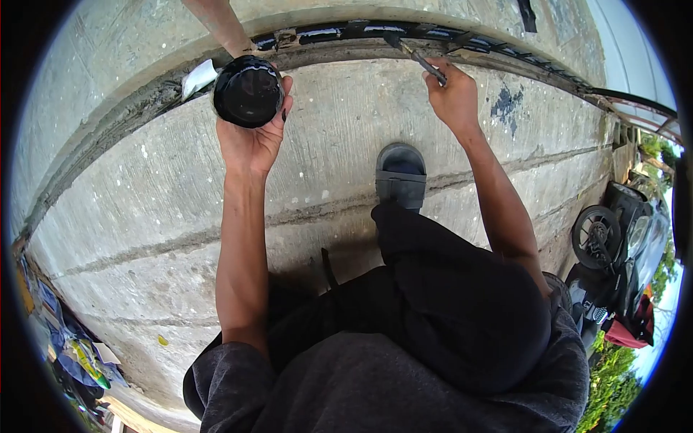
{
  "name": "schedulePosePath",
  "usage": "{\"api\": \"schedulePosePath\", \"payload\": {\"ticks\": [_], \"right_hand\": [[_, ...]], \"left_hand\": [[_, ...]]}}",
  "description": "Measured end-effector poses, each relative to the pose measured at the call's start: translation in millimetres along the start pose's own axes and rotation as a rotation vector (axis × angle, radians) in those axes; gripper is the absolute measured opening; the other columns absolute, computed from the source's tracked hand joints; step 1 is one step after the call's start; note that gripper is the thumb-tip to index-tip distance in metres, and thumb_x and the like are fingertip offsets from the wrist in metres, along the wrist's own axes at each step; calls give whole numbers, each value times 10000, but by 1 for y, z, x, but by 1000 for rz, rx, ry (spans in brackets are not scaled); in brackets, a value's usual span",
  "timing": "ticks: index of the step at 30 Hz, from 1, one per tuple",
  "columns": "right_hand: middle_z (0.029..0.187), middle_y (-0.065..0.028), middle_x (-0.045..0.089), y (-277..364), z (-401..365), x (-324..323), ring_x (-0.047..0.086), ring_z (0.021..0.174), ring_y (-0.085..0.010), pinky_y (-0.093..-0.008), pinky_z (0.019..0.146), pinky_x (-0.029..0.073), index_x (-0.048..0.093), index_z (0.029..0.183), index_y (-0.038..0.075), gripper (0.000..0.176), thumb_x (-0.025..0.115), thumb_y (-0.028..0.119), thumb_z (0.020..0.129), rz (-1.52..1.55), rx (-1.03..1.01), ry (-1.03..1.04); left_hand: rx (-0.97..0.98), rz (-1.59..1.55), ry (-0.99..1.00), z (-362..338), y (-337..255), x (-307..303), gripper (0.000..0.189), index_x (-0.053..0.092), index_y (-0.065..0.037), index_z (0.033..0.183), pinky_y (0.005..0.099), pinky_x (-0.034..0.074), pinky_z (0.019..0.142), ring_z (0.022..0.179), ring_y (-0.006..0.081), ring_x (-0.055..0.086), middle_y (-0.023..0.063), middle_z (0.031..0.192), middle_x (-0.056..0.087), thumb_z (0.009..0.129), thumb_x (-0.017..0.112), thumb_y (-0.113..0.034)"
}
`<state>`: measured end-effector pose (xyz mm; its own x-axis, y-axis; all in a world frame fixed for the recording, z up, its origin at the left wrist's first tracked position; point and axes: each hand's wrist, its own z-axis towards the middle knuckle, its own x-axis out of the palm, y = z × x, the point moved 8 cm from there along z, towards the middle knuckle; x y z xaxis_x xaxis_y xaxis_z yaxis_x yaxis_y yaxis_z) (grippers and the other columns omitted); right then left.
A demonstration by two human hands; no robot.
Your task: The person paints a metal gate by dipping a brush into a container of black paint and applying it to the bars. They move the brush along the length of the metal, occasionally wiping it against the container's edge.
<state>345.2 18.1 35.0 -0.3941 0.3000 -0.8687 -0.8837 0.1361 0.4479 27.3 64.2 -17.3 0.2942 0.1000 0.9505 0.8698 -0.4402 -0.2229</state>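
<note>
My left hand [254,148] is wrapped round a round container of glossy black paint [249,92], held from below with its open top facing me. My right hand [456,99] grips a paintbrush [417,58] by its dark, stained handle. The brush's blackened bristles are at a long black metal railing [354,30], apparently touching it. This railing runs along a groove at the foot of the concrete wall, its surface shiny in places.
A white scrap [198,78] lies left of the paint container, beside a brownish post-like shape [219,25]. Black stains [507,108] mark the concrete floor [325,144]. My sandalled foot [401,177] stands between my arms. A motorcycle [613,238] is at right, assorted clutter [79,353] at lower left.
</note>
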Motion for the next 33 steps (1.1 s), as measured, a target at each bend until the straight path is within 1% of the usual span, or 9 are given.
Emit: {"api": "schedulePosePath", "payload": {"ticks": [5, 9, 13, 17, 20, 21, 24, 27, 33], "right_hand": [[751, -149, 684, -5, 12, 38, 663, 656, -260, -318, 627, 507, 720, 1125, 106, 269, 686, 159, 864, 135, 18, -15], [763, -181, 689, -60, 10, 36, 670, 622, -282, -327, 600, 513, 710, 1119, 46, 281, 667, 180, 876, 124, 253, -44], [772, -237, 680, 2, 1, 12, 679, 738, -403, -449, 662, 544, 684, 1106, 7, 284, 610, 142, 867, 36, 70, -54], [826, -240, 683, 18, 13, 28, 671, 737, -417, -488, 675, 544, 680, 1087, -4, 264, 572, 113, 877, -203, 21, 19], [843, -247, 681, 32, 2, 44, 670, 751, -421, -492, 690, 543, 671, 1076, -9, 255, 563, 118, 884, -134, -99, 152], [859, -248, 682, 37, -1, 39, 672, 763, -424, -489, 695, 543, 659, 1084, -8, 258, 564, 126, 885, -60, -132, 78], [845, -246, 681, 17, 3, 34, 671, 771, -425, -494, 697, 541, 654, 1098, 11, 259, 564, 126, 883, -82, 75, 10], [809, -245, 676, 17, -9, 40, 668, 774, -427, -497, 699, 533, 650, 1131, 36, 279, 566, 125, 881, -125, 73, 246], [762, -239, 663, -16, -29, -7, 664, 772, -431, -483, 708, 522, 670, 1107, 58, 261, 581, 147, 879, -24, 266, 85]], "left_hand": [[-23, -3, 12, 1, 5, -7, 478, 497, 15, 1320, 452, 621, 840, 1110, 398, 628, 219, 1236, 606, 1030, 406, -354], [-9, 14, 15, 0, 2, -4, 477, 492, 13, 1326, 442, 621, 842, 1118, 395, 624, 218, 1241, 601, 1033, 399, -353], [-19, 14, 31, 5, 5, -7, 477, 494, 10, 1325, 436, 619, 845, 1120, 395, 623, 218, 1242, 603, 1037, 389, -356], [-34, 15, 22, 4, 11, -9, 477, 501, 10, 1319, 439, 617, 850, 1120, 397, 623, 219, 1240, 607, 1038, 385, -357], [-27, 11, 16, 1, 10, -6, 473, 504, 10, 1317, 440, 617, 852, 1120, 397, 623, 221, 1240, 607, 1036, 391, -354], [-25, 7, 13, 1, 9, -6, 473, 504, 10, 1317, 441, 618, 851, 1121, 398, 622, 222, 1241, 606, 1036, 393, -353], [-17, 1, 12, 3, 6, -6, 474, 505, 9, 1317, 442, 619, 846, 1120, 400, 622, 222, 1240, 606, 1035, 396, -356], [-26, 4, 21, 5, 8, -6, 479, 502, 6, 1321, 441, 620, 843, 1123, 401, 621, 219, 1244, 605, 1034, 398, -363], [-21, 4, 0, 3, 7, -7, 482, 489, -3, 1335, 441, 620, 841, 1132, 393, 618, 213, 1257, 596, 1033, 399, -368]]}}
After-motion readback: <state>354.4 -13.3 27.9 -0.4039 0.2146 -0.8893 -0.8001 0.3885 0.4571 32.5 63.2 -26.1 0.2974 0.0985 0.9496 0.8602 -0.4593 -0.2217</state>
